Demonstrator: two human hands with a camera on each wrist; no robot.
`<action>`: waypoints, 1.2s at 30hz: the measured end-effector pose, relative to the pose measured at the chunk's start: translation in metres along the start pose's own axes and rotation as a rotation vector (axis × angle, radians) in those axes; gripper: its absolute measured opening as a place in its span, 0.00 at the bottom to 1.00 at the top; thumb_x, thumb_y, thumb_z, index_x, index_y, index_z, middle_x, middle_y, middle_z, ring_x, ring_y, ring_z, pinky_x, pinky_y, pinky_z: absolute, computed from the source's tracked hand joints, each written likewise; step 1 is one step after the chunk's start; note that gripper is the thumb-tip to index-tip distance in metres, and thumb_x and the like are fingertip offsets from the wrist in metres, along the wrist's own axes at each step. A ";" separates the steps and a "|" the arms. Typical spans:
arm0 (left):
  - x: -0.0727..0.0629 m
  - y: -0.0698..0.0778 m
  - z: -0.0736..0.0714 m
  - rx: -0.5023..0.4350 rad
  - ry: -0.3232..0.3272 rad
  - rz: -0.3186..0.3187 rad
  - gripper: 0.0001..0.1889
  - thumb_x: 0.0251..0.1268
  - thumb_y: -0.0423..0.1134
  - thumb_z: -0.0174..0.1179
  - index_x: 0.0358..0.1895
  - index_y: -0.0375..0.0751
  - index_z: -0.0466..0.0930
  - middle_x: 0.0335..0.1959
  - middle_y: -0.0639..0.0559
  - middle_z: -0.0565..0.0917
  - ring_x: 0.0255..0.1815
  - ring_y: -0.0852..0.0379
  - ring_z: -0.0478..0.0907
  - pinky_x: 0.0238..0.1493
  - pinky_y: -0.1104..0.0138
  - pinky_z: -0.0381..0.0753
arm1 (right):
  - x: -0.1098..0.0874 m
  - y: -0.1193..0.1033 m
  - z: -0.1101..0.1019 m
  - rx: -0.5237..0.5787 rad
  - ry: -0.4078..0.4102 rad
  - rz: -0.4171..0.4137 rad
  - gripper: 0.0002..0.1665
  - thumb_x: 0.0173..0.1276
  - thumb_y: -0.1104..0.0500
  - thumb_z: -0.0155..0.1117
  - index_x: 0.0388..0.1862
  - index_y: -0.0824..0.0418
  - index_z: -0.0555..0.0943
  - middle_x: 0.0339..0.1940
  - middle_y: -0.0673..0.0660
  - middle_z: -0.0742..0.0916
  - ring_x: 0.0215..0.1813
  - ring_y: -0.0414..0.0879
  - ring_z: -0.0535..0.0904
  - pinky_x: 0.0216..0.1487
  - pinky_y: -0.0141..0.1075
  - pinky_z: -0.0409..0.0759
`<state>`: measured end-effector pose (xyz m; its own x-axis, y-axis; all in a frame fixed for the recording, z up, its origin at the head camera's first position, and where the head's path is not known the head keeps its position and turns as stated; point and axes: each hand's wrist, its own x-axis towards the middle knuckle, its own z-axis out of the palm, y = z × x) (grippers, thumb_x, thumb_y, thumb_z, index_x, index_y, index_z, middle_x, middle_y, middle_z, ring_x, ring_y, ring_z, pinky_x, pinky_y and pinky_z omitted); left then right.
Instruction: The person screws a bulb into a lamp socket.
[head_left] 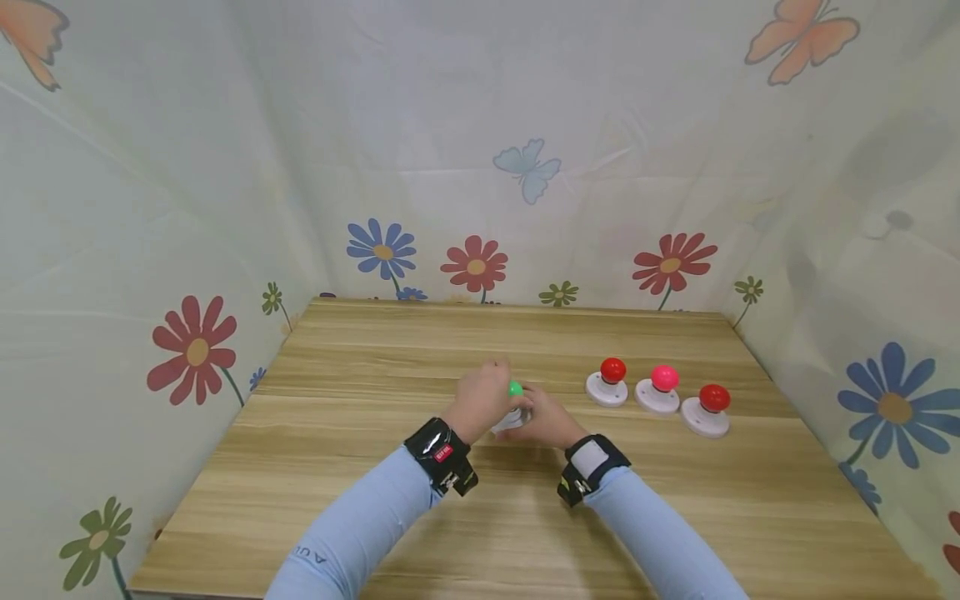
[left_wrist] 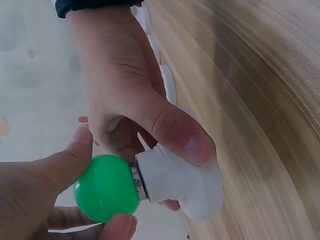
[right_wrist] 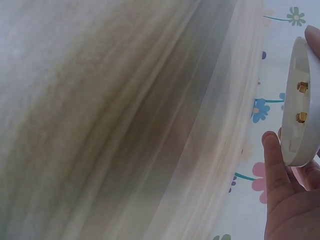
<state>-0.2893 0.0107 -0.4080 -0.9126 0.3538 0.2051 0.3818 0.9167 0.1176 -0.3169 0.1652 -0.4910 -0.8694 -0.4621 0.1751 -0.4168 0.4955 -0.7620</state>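
Over the middle of the table, my left hand (head_left: 480,402) grips a round green bulb (left_wrist: 106,189), thumb on one side and fingers on the other. My right hand (head_left: 551,419) holds a white lamp socket (left_wrist: 157,175) by its neck and base. The bulb's metal screw cap (left_wrist: 140,181) shows partly at the socket's mouth; how deep it sits inside is hidden. In the right wrist view the socket's hollow underside with brass terminals (right_wrist: 301,117) faces the camera, tilted up off the table, and the right hand's fingers (right_wrist: 276,165) lie along its rim.
To the right on the wooden table (head_left: 360,367) stand three white sockets with bulbs: a red bulb (head_left: 612,370), a pink bulb (head_left: 664,378) and another red bulb (head_left: 714,397). A flower-printed curtain (head_left: 420,167) encloses the back and sides.
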 end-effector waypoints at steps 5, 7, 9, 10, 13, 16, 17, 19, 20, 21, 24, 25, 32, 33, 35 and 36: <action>0.002 -0.001 0.003 -0.036 -0.002 0.040 0.28 0.53 0.59 0.66 0.49 0.39 0.78 0.39 0.49 0.83 0.32 0.58 0.83 0.28 0.68 0.83 | 0.002 -0.001 0.000 0.003 0.005 0.014 0.42 0.46 0.52 0.81 0.59 0.63 0.75 0.52 0.57 0.83 0.51 0.49 0.79 0.55 0.46 0.78; 0.004 -0.001 0.003 -0.071 -0.015 0.064 0.25 0.53 0.52 0.69 0.49 0.40 0.78 0.40 0.49 0.83 0.36 0.58 0.83 0.33 0.68 0.83 | 0.003 0.002 0.000 0.001 0.013 0.010 0.41 0.45 0.52 0.82 0.58 0.63 0.76 0.51 0.57 0.83 0.50 0.49 0.79 0.54 0.45 0.78; 0.004 -0.001 0.002 -0.103 -0.035 0.091 0.22 0.54 0.47 0.70 0.49 0.41 0.78 0.43 0.49 0.83 0.40 0.58 0.82 0.38 0.69 0.83 | 0.003 0.004 -0.001 0.002 0.023 0.012 0.41 0.44 0.51 0.82 0.57 0.63 0.76 0.51 0.57 0.83 0.49 0.49 0.79 0.53 0.45 0.78; 0.005 -0.001 0.001 -0.116 -0.049 0.099 0.21 0.54 0.45 0.71 0.50 0.41 0.78 0.44 0.49 0.83 0.42 0.58 0.81 0.40 0.69 0.82 | 0.003 0.005 -0.001 0.001 0.027 0.013 0.42 0.44 0.51 0.82 0.57 0.63 0.76 0.50 0.57 0.84 0.49 0.49 0.79 0.53 0.46 0.78; 0.005 0.000 0.000 -0.144 -0.082 0.110 0.21 0.55 0.41 0.70 0.51 0.41 0.78 0.47 0.50 0.82 0.43 0.58 0.80 0.44 0.69 0.81 | 0.003 0.007 0.000 -0.003 0.032 0.030 0.44 0.44 0.49 0.82 0.59 0.61 0.75 0.52 0.56 0.83 0.50 0.49 0.79 0.56 0.48 0.77; 0.006 -0.001 0.000 -0.159 -0.099 0.103 0.23 0.55 0.42 0.70 0.53 0.41 0.77 0.49 0.49 0.82 0.44 0.57 0.80 0.45 0.69 0.81 | 0.003 0.008 0.000 -0.002 0.024 0.044 0.46 0.44 0.47 0.82 0.61 0.59 0.74 0.55 0.55 0.82 0.53 0.49 0.79 0.58 0.50 0.76; 0.006 -0.001 0.001 -0.166 -0.102 0.096 0.24 0.56 0.44 0.70 0.54 0.40 0.76 0.49 0.48 0.82 0.44 0.57 0.80 0.44 0.70 0.81 | 0.003 0.008 0.000 0.002 0.020 0.045 0.47 0.44 0.47 0.82 0.62 0.59 0.73 0.56 0.54 0.82 0.53 0.49 0.79 0.59 0.50 0.76; 0.006 -0.002 0.002 -0.174 -0.101 0.081 0.27 0.57 0.49 0.69 0.56 0.38 0.75 0.48 0.47 0.81 0.42 0.57 0.80 0.41 0.70 0.82 | 0.003 0.007 0.000 0.017 0.016 0.039 0.47 0.44 0.49 0.83 0.63 0.59 0.73 0.56 0.55 0.82 0.54 0.49 0.79 0.59 0.50 0.76; 0.006 -0.003 0.003 -0.177 -0.100 0.073 0.28 0.57 0.51 0.68 0.56 0.37 0.75 0.47 0.47 0.81 0.40 0.58 0.80 0.40 0.70 0.82 | 0.003 0.007 0.000 0.020 0.013 0.034 0.46 0.44 0.49 0.82 0.62 0.59 0.73 0.56 0.55 0.82 0.54 0.50 0.79 0.58 0.50 0.77; 0.006 -0.003 0.004 -0.174 -0.099 0.067 0.29 0.58 0.53 0.67 0.56 0.37 0.74 0.47 0.47 0.81 0.39 0.58 0.79 0.38 0.70 0.82 | 0.003 0.006 0.000 0.019 0.013 0.031 0.46 0.45 0.50 0.82 0.62 0.60 0.73 0.56 0.55 0.82 0.54 0.50 0.79 0.58 0.50 0.77; 0.006 -0.004 0.006 -0.156 -0.095 0.066 0.29 0.57 0.55 0.67 0.53 0.36 0.75 0.43 0.47 0.80 0.35 0.60 0.78 0.35 0.72 0.81 | 0.003 0.006 0.000 0.014 0.009 0.023 0.45 0.46 0.48 0.82 0.62 0.59 0.74 0.56 0.55 0.82 0.54 0.50 0.80 0.58 0.49 0.77; 0.006 -0.004 0.007 -0.152 -0.093 0.071 0.28 0.57 0.54 0.67 0.51 0.36 0.75 0.42 0.48 0.79 0.35 0.60 0.77 0.35 0.72 0.80 | 0.003 0.005 0.000 0.015 0.005 0.025 0.45 0.46 0.48 0.81 0.62 0.59 0.74 0.57 0.55 0.82 0.54 0.49 0.79 0.58 0.49 0.77; 0.006 -0.002 0.006 -0.169 -0.087 0.097 0.22 0.54 0.48 0.70 0.46 0.38 0.78 0.41 0.50 0.80 0.36 0.61 0.76 0.36 0.74 0.78 | 0.003 0.006 -0.003 0.003 -0.016 -0.030 0.46 0.46 0.47 0.81 0.63 0.57 0.73 0.59 0.53 0.82 0.54 0.47 0.79 0.59 0.48 0.77; 0.005 -0.001 0.006 -0.178 -0.088 0.097 0.22 0.54 0.47 0.70 0.47 0.37 0.78 0.41 0.50 0.80 0.37 0.61 0.77 0.37 0.73 0.79 | 0.003 0.006 -0.003 0.003 -0.019 -0.036 0.45 0.46 0.47 0.81 0.63 0.57 0.73 0.58 0.53 0.82 0.54 0.47 0.80 0.58 0.48 0.77; 0.005 0.000 0.005 -0.196 -0.089 0.099 0.22 0.54 0.45 0.71 0.48 0.37 0.78 0.42 0.50 0.80 0.39 0.60 0.77 0.39 0.73 0.79 | 0.003 0.006 -0.004 -0.012 -0.020 -0.040 0.46 0.46 0.46 0.81 0.64 0.57 0.73 0.57 0.53 0.82 0.53 0.46 0.80 0.58 0.47 0.78; 0.004 0.001 0.005 -0.204 -0.088 0.100 0.22 0.54 0.44 0.71 0.48 0.36 0.78 0.42 0.50 0.80 0.39 0.60 0.77 0.39 0.73 0.79 | 0.003 0.006 -0.004 -0.019 -0.018 -0.038 0.47 0.46 0.46 0.81 0.64 0.57 0.73 0.57 0.53 0.83 0.53 0.46 0.80 0.58 0.47 0.78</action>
<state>-0.2935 0.0135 -0.4115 -0.8746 0.4637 0.1414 0.4843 0.8231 0.2965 -0.3228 0.1699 -0.4920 -0.8481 -0.4937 0.1922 -0.4545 0.4913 -0.7430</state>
